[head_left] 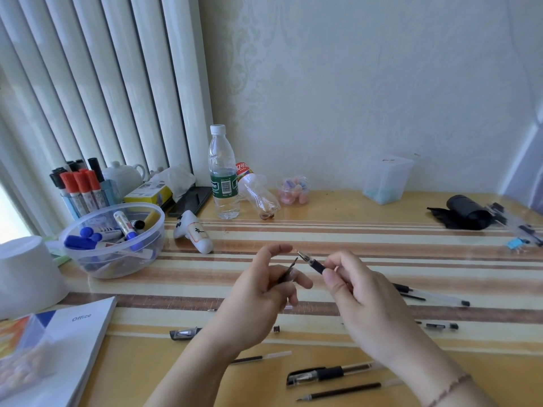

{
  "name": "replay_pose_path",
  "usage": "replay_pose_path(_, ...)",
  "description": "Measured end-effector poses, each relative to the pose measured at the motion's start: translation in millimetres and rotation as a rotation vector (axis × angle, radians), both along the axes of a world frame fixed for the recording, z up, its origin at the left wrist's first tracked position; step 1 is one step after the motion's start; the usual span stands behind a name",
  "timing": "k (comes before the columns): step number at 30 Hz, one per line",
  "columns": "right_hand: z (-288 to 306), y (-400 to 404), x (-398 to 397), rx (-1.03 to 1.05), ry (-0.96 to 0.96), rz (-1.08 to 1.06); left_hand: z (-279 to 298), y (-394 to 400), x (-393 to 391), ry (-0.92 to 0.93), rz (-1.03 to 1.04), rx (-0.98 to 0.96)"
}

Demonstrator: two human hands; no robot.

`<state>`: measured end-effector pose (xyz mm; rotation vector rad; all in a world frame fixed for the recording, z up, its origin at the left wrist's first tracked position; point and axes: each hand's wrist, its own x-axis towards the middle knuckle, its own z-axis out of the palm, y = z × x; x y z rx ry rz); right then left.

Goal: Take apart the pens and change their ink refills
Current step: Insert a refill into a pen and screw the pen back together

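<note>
Head view: two bare hands are working above a striped wooden table (382, 239). The left hand (264, 292) is curling loosely around a thin dark refill (289, 270), with the forefinger lifted and bent over it. The right hand (352, 283) is pinching the black grip section of a pen (313, 262) between thumb and fingers, its metal tip pointing up and left, close to the refill but not touching it.

Pen parts are lying scattered on the table. One whole black pen (326, 373) is lying near the front edge, with one loose refill (340, 394) just beside it and a second refill (261, 358) partly hidden under the left forearm. One black cap (184, 334) is sitting to the left of that forearm. Two more clear pens (435, 295) are lying to the right, partly blocked by the right hand; how many further pieces lie behind the wrists cannot be told.

At the left, one clear bowl (114, 242) is holding blue markers, and one holder (80, 183) behind it is standing full of red and black markers. Two plastic bottles are by the wall: one upright water bottle (222, 174) and one tipped bottle (258, 192) leaning just beside it. One booklet (64, 342) is lying at the front left corner.
</note>
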<state>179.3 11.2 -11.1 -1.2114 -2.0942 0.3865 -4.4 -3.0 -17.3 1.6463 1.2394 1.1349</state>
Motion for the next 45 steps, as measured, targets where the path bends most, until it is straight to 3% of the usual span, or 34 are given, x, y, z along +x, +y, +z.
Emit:
replay_pose_path(4, 1, 0, 1, 0.087, -0.099, -0.055, 2, 2, -6, -0.126, 0.085, 0.014)
replay_pose_path(15, 3, -1, 0, 0.117, -0.068, -0.086, 2, 5, -4, -0.22, 0.048, 0.046)
replay_pose_path(20, 6, -2, 0, 0.251, -0.196, -0.115, 1, 3, -3, -0.093, 0.046, 0.06)
replay_pose_path(24, 11, -5, 0, 0.338, -0.169, -0.102, 3, 1, -4, 0.004, -0.029, 0.069)
replay_pose_path(26, 11, -8, -1, 0.322, -0.09, -0.064, 4, 0, -5, 0.023, -0.069, 0.076)
replay_pose_path(30, 12, -7, 0, 0.127, 0.465, 0.07, 4, 3, -9, -0.069, -0.009, 0.06)
replay_pose_path(32, 12, -5, 1, 0.02, 0.621, 0.11, 4, 4, -9, -0.081, -0.003, 0.063)
replay_pose_path(45, 8, -3, -3, 0.008, 0.577, 0.187, 1, -1, -5, -0.016, -0.024, 0.181)
